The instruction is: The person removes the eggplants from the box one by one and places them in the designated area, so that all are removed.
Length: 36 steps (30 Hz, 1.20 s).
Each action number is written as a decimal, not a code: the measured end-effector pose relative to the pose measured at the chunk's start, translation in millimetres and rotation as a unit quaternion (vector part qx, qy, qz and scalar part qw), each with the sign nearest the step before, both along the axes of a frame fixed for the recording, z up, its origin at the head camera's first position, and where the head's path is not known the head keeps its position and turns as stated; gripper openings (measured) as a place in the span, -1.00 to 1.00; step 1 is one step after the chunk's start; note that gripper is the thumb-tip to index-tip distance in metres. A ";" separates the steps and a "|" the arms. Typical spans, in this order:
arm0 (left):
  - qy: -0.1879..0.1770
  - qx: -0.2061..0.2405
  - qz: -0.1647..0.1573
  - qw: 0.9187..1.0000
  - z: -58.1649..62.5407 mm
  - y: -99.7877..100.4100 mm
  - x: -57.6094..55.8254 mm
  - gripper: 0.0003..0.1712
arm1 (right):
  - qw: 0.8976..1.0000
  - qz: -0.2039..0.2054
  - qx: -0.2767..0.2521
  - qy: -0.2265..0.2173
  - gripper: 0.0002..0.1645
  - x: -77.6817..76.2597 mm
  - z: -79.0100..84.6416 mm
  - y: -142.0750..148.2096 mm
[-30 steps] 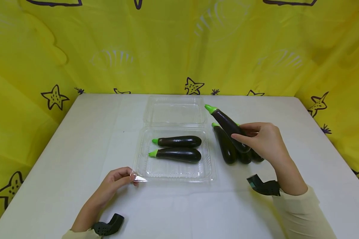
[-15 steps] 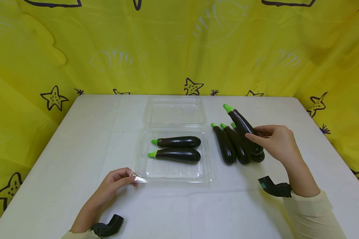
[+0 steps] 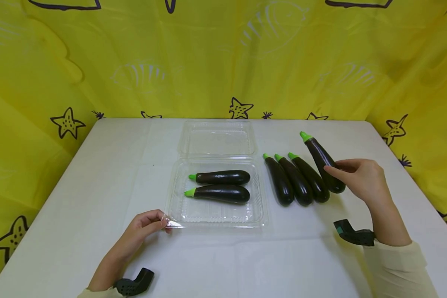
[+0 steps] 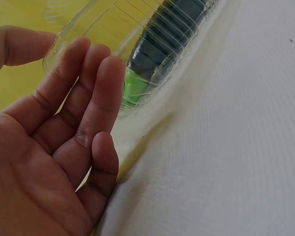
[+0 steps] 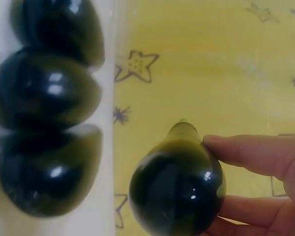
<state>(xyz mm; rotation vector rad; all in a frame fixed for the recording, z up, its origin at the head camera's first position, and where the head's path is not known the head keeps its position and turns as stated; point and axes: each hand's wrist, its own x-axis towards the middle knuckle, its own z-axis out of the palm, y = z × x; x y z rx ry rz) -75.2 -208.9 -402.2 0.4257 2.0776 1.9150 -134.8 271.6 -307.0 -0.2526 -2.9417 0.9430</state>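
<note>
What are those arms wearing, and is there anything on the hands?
The left hand and right hand are bare. The left sleeve and right sleeve are pale cream. A small, dark, bent device sits at each wrist; the right one has a greenish patch. No cables show.

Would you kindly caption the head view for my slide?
Left hand holds a clear container; right hand holds an eggplant near three others.

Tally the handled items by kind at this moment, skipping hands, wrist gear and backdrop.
Clear plastic container, open: 1
Eggplants: 6 (2 in the container, 3 on the table, 1 held by the right hand)
Total: 7
</note>
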 end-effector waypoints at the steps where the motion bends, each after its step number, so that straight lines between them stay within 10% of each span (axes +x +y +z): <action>1: 0.000 0.000 0.000 1.000 -0.2 0.0 0.0 -0.81 | 1.000 -0.002 0.000 -0.005 -0.23 -0.3 -1.1 2.3; 36: 0.000 0.002 0.000 1.000 -1.4 -0.5 -0.2 -0.81 | 0.997 -0.033 -0.018 -0.061 -0.15 -6.1 -32.6 31.5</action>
